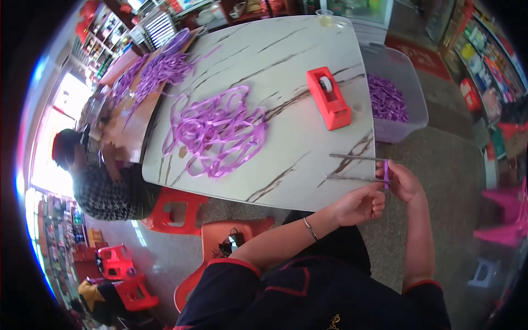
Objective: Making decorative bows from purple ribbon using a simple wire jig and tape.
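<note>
At the table's right edge, my right hand (404, 181) is closed on the near ends of two thin grey rods (356, 157), which stick out leftward over the tabletop, roughly parallel and apart. A short piece of purple ribbon (386, 175) spans the rods by my right fingers. My left hand (360, 206) is curled beside the lower rod, its fingertips bent in; what they hold, if anything, is hidden. Further left on the table lies a loose, tangled heap of purple ribbon (212, 135). A red tape dispenser (328, 99) with a roll in it stands beyond my hands.
The marble-patterned table (291, 137) spreads ahead of me. Against its right side is a translucent bin (415, 102) of purple ribbon pieces. At the left, another person (104, 181) sits by a wooden table with more purple ribbon (159, 74). A clear cup (324, 18) stands at the far edge.
</note>
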Tool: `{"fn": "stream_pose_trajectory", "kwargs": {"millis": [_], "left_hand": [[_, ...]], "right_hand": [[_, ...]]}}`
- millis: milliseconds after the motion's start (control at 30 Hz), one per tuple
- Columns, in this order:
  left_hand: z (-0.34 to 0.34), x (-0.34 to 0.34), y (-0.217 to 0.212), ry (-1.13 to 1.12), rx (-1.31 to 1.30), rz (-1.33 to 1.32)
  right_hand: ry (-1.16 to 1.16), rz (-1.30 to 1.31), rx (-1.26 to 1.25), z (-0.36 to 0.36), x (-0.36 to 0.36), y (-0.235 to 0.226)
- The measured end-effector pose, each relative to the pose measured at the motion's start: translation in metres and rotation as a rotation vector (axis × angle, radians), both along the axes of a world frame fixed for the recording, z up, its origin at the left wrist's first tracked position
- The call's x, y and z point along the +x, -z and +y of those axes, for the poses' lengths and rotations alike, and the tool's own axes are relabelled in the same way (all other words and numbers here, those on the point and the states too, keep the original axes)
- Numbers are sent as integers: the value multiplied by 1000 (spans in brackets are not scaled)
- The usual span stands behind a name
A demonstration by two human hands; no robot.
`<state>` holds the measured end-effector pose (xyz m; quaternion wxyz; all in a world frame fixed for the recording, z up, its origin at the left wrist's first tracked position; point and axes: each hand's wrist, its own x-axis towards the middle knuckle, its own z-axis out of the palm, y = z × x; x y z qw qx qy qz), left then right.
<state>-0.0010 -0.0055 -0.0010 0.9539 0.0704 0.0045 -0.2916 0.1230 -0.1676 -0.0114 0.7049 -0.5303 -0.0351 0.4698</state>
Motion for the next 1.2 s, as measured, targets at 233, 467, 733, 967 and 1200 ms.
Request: {"fn": "stream_pose_trajectory", "kwargs": {"millis": [233,467,733,967,1200], "left_hand": [[39,-18,-45,93,478,-255],[175,-37,-72,-701,2036,-585],[218,-44,-43,-714,2753,-412],[217,-48,-29,-743,2461,-521],[173,-41,-62,-674,1422,-493]], "right_hand": [[28,-39,-16,-12,11,3],[-195,-848,-835,-56,71,-50],[143,-1627,-413,133,174,-108],[-50,-1390,-204,218,84,-145],[-566,-1369,138,212,-22,-96]]}}
